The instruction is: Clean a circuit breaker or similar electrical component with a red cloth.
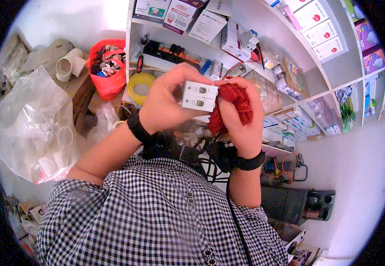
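My left hand (162, 99) grips a white block (199, 96) between thumb and fingers, in front of a shelf. The block's near face carries two like panels, each with print and a small dark picture; it may be a pair of small cartons. A crumpled, fuzzy red cloth (234, 99) is bunched in my right hand (247, 129), with the thumb pressed over it. The cloth meets the block's right side, and the fingertips of both hands come close together above. Wide black bands circle both wrists.
White shelving (312, 98) holds product cartons (208, 26). A yellow wire coil (141, 88) lies left of my hands, near a red bag (107, 73) of small parts. Further left are a white pipe tee (69, 63) and a clear plastic bag (29, 123). A black cable (234, 209) hangs down my shirt.
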The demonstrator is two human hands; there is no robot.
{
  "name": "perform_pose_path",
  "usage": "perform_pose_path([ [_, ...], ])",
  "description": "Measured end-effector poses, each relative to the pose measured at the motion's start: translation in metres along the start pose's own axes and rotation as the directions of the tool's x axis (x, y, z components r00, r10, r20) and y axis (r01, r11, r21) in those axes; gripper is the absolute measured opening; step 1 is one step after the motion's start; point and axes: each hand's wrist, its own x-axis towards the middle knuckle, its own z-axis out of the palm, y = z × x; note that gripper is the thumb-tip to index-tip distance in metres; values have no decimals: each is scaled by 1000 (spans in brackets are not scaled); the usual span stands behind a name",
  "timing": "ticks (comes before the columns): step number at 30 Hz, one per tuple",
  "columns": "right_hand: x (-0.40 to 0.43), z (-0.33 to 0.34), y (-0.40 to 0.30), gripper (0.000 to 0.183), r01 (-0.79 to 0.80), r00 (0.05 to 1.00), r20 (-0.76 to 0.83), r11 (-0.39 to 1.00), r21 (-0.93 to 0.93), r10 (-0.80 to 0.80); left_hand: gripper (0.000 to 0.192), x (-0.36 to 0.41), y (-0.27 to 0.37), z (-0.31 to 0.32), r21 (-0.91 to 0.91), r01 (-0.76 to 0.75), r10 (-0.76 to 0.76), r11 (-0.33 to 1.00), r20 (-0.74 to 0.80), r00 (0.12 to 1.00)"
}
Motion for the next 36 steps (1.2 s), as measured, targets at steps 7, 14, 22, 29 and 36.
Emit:
perform_pose_path([
  [7,7,-3,7,27,-100,980,-109,882,460,167,50,-2,-3,1,-155,37,-38,987,0,999],
  [14,8,-17,-4,29,-60,979,-123,803,593,164,55,4,2,-1,-324,104,-113,940,-10,994],
  [22,1,-8,-19,32,139,990,-42,987,83,-136,51,4,2,-2,-137,-13,6,991,-50,999],
  [29,3,4,-16,34,223,975,27,953,-207,-223,42,8,14,-2,191,-153,166,970,-52,985],
  [36,6,6,-17,27,108,985,-103,957,-270,-140,44,6,25,5,355,-145,172,924,-45,984],
])
